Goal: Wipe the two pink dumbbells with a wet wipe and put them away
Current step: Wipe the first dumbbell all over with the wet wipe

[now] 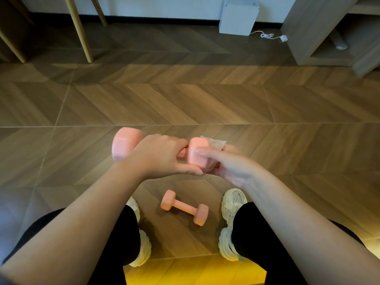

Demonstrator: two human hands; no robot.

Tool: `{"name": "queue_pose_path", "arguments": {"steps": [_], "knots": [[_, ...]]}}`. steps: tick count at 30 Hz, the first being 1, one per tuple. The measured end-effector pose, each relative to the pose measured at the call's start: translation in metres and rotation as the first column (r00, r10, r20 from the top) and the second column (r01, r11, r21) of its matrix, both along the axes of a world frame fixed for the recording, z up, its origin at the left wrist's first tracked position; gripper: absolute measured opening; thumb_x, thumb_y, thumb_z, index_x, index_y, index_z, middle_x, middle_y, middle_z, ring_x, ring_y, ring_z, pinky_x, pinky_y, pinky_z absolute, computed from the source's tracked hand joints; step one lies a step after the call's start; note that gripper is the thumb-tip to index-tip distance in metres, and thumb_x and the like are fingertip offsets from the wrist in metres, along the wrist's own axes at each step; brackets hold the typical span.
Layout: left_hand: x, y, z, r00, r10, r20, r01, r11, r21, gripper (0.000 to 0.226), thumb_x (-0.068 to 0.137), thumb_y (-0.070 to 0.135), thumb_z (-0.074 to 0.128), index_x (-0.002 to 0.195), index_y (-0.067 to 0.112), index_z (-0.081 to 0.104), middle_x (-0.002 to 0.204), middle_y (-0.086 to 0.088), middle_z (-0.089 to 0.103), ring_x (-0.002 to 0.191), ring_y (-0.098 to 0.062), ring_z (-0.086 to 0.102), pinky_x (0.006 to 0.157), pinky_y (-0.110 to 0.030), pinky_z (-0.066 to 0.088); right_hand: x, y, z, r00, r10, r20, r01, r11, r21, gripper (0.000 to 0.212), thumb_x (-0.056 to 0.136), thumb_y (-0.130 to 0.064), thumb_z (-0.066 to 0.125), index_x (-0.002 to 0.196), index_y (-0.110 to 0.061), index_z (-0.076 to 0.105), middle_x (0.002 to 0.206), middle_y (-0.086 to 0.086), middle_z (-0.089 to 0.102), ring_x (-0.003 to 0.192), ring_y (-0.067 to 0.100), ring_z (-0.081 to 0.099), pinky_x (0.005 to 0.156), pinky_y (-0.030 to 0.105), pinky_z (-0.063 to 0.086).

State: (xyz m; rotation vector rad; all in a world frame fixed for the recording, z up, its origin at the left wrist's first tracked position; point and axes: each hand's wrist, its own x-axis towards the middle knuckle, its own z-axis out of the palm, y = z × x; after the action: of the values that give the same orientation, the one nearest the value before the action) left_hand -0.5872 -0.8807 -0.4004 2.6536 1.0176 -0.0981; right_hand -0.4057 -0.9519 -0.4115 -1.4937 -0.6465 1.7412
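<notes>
My left hand (159,156) grips the handle of a pink dumbbell (125,144), holding it level above the floor. My right hand (228,165) holds a wet wipe (216,144) wrapped round the dumbbell's right head, fingers curled over it. A second pink dumbbell (184,206) lies on the wooden floor between my two white shoes, untouched.
I am seated, black-trousered knees low in the frame. Wooden furniture legs (79,29) stand at the far left. A white box (238,17) with a cable sits by the far wall, and a grey shelf unit (329,33) fills the far right.
</notes>
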Motion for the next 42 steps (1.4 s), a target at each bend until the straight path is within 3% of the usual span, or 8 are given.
{"name": "queue_pose_path", "arguments": {"steps": [6,11,14,19,23,28,36,42], "knots": [[-0.010,-0.007,-0.009,0.844,0.091,0.529,-0.205,0.966,0.160,0.046,0.084,0.063,0.057,0.078,0.017,0.062,0.077,0.006,0.060,0.073,-0.013,0.053,0.065,-0.028,0.040,-0.004,0.002,0.001,0.980,-0.194,-0.034,0.190,0.978,-0.085,0.022,0.083,-0.016,0.073,0.105,-0.015,0.066,0.093,0.007,0.074,0.087,0.022,0.068,0.082,0.041,0.057],[-0.002,-0.015,0.003,0.607,0.772,0.190,-0.520,0.567,-0.639,0.055,0.091,0.059,0.055,0.068,0.009,0.063,0.058,0.002,0.063,0.053,-0.015,0.055,0.055,-0.030,0.044,-0.003,0.007,0.013,0.948,-0.307,-0.084,0.311,0.950,0.025,0.014,0.087,-0.015,0.068,0.101,-0.018,0.067,0.079,-0.002,0.076,0.086,0.020,0.066,0.088,0.041,0.054],[0.008,-0.006,0.011,0.278,0.960,0.047,-0.187,0.101,-0.977,0.047,0.086,0.062,0.062,0.087,0.015,0.061,0.075,-0.001,0.061,0.067,-0.015,0.056,0.063,-0.029,0.043,-0.010,0.007,0.020,0.951,-0.254,-0.175,0.268,0.961,0.064,0.033,0.075,-0.019,0.077,0.106,-0.016,0.067,0.087,0.002,0.076,0.091,0.022,0.066,0.086,0.040,0.055],[0.015,0.011,0.031,-0.445,0.894,-0.047,0.377,0.139,-0.916,0.029,0.095,0.018,0.057,0.068,0.018,0.045,0.054,0.004,0.051,0.052,-0.012,0.055,0.060,-0.026,0.045,-0.040,0.002,0.024,0.992,-0.103,-0.069,0.115,0.975,0.190,0.059,0.071,-0.033,0.083,0.125,-0.019,0.064,0.111,0.002,0.073,0.106,0.017,0.067,0.098,0.039,0.053],[0.008,0.017,0.037,-0.483,0.872,-0.081,0.415,0.146,-0.898,0.035,0.094,0.014,0.047,0.065,0.021,0.030,0.048,0.007,0.025,0.040,-0.010,0.027,0.048,-0.023,0.029,-0.054,0.001,0.032,0.895,-0.162,0.415,-0.138,0.784,0.605,0.036,0.090,-0.033,0.070,0.126,-0.029,0.065,0.121,-0.022,0.066,0.115,-0.005,0.057,0.096,0.019,0.046],[0.007,0.020,0.037,-0.486,0.866,-0.119,0.444,0.127,-0.887,0.037,0.094,0.011,0.045,0.063,0.020,0.026,0.046,0.007,0.023,0.039,-0.010,0.023,0.043,-0.021,0.027,-0.062,-0.005,0.027,0.725,-0.202,0.658,-0.444,0.594,0.671,0.037,0.100,-0.035,0.053,0.135,-0.026,0.059,0.154,-0.006,0.043,0.149,0.011,0.023,0.120,0.054,0.020],[0.012,0.019,0.041,-0.430,0.898,-0.094,0.466,0.132,-0.875,0.036,0.092,0.011,0.045,0.064,0.020,0.025,0.048,0.006,0.022,0.041,-0.010,0.022,0.045,-0.022,0.024,-0.037,0.009,0.048,0.977,-0.171,-0.127,0.202,0.936,0.287,0.067,0.080,-0.070,0.060,0.138,-0.040,0.050,0.146,-0.012,0.050,0.118,0.012,0.058,0.097,0.044,0.051],[0.016,0.017,0.042,-0.339,0.941,-0.018,0.479,0.156,-0.864,0.037,0.094,0.015,0.047,0.061,0.020,0.030,0.048,0.006,0.026,0.042,-0.010,0.026,0.045,-0.022,0.028,-0.039,0.004,0.036,0.936,0.081,-0.343,-0.078,0.997,0.023,0.066,0.088,-0.049,0.060,0.139,-0.007,0.051,0.129,0.023,0.063,0.112,0.042,0.061,0.091,0.047,0.055]]}}
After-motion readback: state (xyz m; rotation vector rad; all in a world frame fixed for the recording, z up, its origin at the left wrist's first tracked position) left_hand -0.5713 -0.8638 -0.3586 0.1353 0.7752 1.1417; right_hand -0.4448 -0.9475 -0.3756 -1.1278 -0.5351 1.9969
